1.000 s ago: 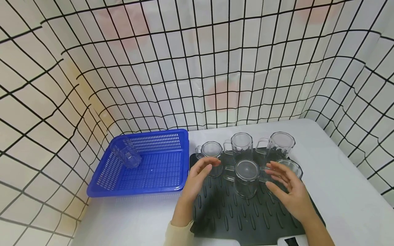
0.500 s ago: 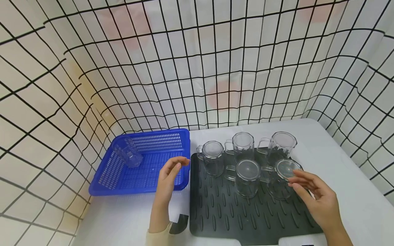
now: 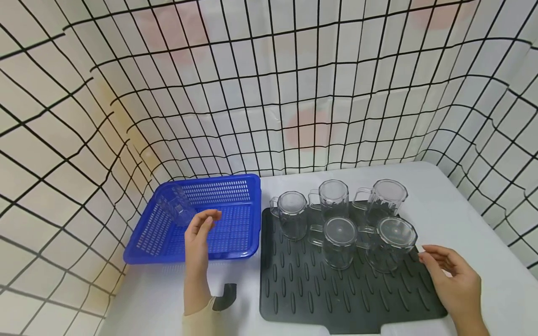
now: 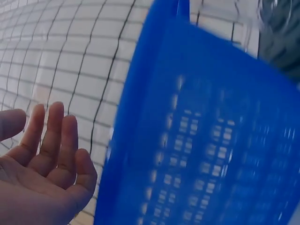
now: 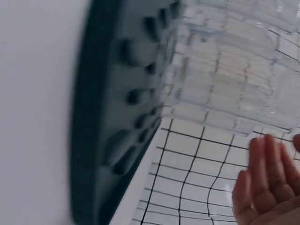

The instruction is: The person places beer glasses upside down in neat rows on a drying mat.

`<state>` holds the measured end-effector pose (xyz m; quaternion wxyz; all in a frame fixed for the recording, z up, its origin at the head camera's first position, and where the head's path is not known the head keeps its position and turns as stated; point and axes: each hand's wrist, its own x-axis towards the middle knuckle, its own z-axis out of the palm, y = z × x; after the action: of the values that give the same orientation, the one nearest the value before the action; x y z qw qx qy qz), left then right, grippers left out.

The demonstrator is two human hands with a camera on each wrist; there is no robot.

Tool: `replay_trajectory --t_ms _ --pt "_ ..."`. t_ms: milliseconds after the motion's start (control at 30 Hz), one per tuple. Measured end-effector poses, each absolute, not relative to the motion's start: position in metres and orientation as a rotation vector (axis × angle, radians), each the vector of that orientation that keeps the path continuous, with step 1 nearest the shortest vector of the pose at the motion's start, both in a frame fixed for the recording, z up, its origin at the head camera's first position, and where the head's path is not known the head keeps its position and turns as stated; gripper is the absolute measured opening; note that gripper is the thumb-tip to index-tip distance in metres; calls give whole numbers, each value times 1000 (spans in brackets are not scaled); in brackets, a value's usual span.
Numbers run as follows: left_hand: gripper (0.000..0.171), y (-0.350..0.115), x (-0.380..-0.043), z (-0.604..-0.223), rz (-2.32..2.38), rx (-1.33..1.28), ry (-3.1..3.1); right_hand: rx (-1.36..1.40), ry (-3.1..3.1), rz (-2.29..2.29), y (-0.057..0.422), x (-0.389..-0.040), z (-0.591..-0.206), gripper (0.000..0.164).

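Note:
My left hand (image 3: pixel 201 233), fingers loosely curved and holding nothing, hovers over the front part of the blue plastic basket (image 3: pixel 191 256). Inside that basket, in its back left corner, lies a clear glass mug (image 3: pixel 174 204), partly behind the hand. On the right, my right hand (image 3: pixel 456 277) holds nothing and is just off the dark mat (image 3: pixel 302 303). Nearest to it stands the front right glass mug (image 3: pixel 388 247), apart from the fingertips. Several glass mugs, including the front middle mug (image 3: pixel 338 245) and the left mug (image 3: pixel 293 217), stand bottom up on the mat, handles pointing left.
A black wire grid (image 3: pixel 311 79) backed by pale sheeting encloses the white table (image 3: pixel 475 224) at the back and both sides. A black band (image 3: pixel 227 296) shows beside the left wrist. The basket stands left of the mat.
My left hand has moved left from the mat to over the basket. My right hand has drawn away to the right from the front right mug. The mugs have stayed in place.

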<state>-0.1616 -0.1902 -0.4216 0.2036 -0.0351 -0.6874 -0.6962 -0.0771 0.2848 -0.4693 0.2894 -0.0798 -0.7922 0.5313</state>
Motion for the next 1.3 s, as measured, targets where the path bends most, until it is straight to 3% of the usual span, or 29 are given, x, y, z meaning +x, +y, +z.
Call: replay_trajectory --t_ms 167,500,733,1133,1300 --pt "29 -210 -168 -423 -1926 16 -1922 -302 -2464 990 292 -78 -481 21" --pt "16 -236 -182 -420 -2012 360 -1717 -135 -2926 926 307 -84 -494 52" --pt "30 -249 -189 -417 -1976 753 -1700 -50 -3047 847 310 -88 -500 57" --pt "61 -262 -206 -414 -1994 812 -1834 111 -3219 720 305 -96 -512 65" --pt "65 -261 -211 -413 -1980 834 -2003 114 -3243 699 304 -96 -511 63"
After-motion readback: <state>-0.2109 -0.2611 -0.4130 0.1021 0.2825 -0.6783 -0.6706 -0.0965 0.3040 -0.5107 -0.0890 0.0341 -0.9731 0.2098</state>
